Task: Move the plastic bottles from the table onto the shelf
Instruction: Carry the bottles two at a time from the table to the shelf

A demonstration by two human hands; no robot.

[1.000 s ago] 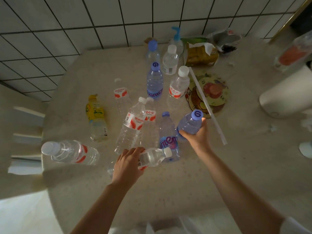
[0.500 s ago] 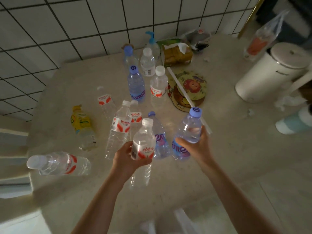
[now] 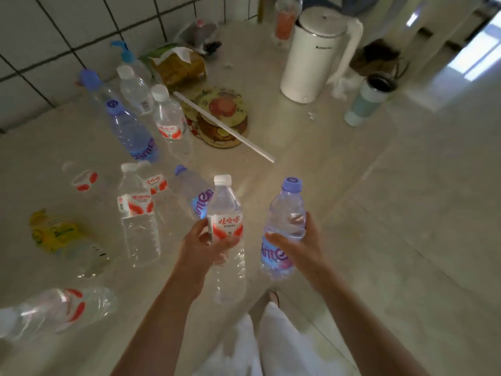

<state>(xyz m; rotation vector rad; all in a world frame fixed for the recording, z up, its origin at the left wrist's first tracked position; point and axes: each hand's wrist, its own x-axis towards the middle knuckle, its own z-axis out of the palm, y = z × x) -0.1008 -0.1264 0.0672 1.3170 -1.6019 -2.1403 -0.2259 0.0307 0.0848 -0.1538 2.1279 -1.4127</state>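
Observation:
My left hand (image 3: 202, 246) grips a clear bottle with a red-and-white label and white cap (image 3: 226, 223), held upright near the table's front edge. My right hand (image 3: 298, 246) grips a bluish bottle with a purple cap (image 3: 284, 221), also upright, off the table's right side. Several more plastic bottles remain on the round beige table (image 3: 284, 142): a tall blue-capped one (image 3: 127, 126), a red-label one (image 3: 138, 213), a yellow one lying down (image 3: 62, 237) and a clear one lying at the lower left (image 3: 57, 310). No shelf is in view.
A white electric kettle (image 3: 317, 50) and a pale green tumbler (image 3: 366, 101) stand at the table's far right. A round patterned mat (image 3: 225, 104) with a white straw (image 3: 225, 126) across it lies mid-table. Snack bags sit by the tiled wall (image 3: 54, 36). Tiled floor lies to the right.
Both hands have lifted their bottles upright and drawn them back toward me and to the right. The view has swung right, bringing the kettle, tumbler and floor into sight.

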